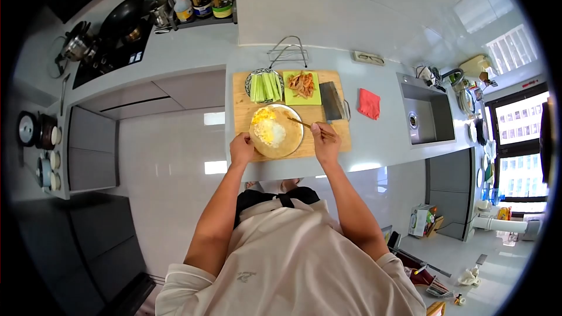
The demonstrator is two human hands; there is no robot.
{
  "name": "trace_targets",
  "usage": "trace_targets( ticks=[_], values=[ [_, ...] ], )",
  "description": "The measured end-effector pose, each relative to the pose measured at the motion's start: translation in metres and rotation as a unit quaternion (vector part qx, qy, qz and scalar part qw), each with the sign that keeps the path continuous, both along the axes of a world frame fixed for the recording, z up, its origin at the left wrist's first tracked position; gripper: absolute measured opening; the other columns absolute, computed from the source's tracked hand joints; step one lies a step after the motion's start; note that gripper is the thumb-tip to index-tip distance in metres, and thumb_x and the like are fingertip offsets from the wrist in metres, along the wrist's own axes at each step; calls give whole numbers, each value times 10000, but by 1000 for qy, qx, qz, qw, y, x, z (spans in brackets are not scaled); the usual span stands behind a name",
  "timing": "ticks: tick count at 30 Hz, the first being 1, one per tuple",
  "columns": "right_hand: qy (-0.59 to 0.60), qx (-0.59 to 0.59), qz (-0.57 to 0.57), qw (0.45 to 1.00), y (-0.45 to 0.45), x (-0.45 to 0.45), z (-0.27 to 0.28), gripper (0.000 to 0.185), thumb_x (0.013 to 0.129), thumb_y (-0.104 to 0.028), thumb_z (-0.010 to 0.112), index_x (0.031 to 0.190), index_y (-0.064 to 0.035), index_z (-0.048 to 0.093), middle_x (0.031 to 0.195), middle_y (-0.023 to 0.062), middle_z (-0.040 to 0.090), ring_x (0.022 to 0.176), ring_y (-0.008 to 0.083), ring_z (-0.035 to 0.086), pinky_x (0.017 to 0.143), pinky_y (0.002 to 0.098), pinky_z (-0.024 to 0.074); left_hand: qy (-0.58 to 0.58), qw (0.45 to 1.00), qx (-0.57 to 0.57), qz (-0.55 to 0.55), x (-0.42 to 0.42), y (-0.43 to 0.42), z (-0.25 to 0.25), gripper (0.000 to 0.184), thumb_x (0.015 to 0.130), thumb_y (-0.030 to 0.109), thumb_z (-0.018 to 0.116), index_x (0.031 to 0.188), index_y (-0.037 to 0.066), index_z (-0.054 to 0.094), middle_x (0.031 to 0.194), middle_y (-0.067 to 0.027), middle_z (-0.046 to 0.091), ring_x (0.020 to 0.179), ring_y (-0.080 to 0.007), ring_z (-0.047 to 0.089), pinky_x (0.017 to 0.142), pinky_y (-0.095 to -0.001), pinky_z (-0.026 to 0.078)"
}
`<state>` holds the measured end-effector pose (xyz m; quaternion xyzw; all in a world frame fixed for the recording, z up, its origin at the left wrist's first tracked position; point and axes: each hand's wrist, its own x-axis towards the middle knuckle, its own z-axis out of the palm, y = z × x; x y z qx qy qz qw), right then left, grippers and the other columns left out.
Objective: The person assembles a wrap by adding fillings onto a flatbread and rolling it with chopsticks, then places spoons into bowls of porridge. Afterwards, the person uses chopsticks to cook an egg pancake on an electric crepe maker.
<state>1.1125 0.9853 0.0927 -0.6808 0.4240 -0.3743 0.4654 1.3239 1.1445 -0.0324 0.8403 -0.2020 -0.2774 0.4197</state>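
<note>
A round plate (300, 147) with a light rim holds a tan flatbread (290, 126). Yellow scrambled egg (263, 115) and white rice-like food (275, 134) lie on its left half. My left hand (241, 148) is closed at the plate's left edge. My right hand (325, 142) grips wooden chopsticks (300, 122), whose tips reach over the flatbread's right side. Behind the plate are a patterned bowl of cut green stalks (266, 87) and a green board (310, 99) bearing brown meat strips (301, 85). A cleaver (332, 102) lies right of them. All rest on a wooden board (241, 114).
Right of the board are a red cloth (369, 104) and a sink (430, 120). A wire rack (288, 52) and a socket strip (369, 58) are at the back. Far left are a stove (108, 61), a wok (123, 14) and a bottle shelf (205, 21).
</note>
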Motion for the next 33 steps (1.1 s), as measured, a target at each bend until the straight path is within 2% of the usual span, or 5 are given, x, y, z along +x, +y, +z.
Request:
trace_targets(
  ticks=[11,17,20,24,33],
  values=[
    [39,-6,64,997,-5,3,18,215,998,-205,726,1013,8,748,843,37,679,749,90,580,678,253,484,-79,996,-29,11,-9,-2,34,145,854,78,713,978,3,704,914,-170,756,862,-335,737,798,-405,574],
    [9,-46,-42,998,-37,-1,5,202,1009,-188,713,1064,6,725,901,33,699,808,77,609,729,250,510,-167,985,25,18,-12,-17,54,229,869,72,695,1094,28,710,989,-183,714,849,-353,704,780,-405,567],
    [8,-74,-69,995,-51,7,26,174,1012,-163,702,1098,-12,719,903,11,689,810,61,592,735,233,503,-181,980,-76,-8,-14,-38,59,290,884,62,672,1171,29,702,1019,-185,689,844,-345,688,774,-409,563],
    [-15,-44,-70,996,-73,11,20,155,1009,-140,699,1100,-16,720,893,5,681,796,54,578,729,226,499,-124,981,-113,-96,-21,-92,48,337,898,30,674,1234,21,684,1062,-123,693,741,-203,660,728,-326,555],
    [38,-60,-82,994,-121,34,25,208,1011,-217,705,1087,-23,716,856,27,705,747,85,587,693,244,492,-78,983,-119,-117,-39,-161,65,319,909,7,648,1225,35,686,1105,-115,708,768,-192,667,731,-321,560]
  ],
)
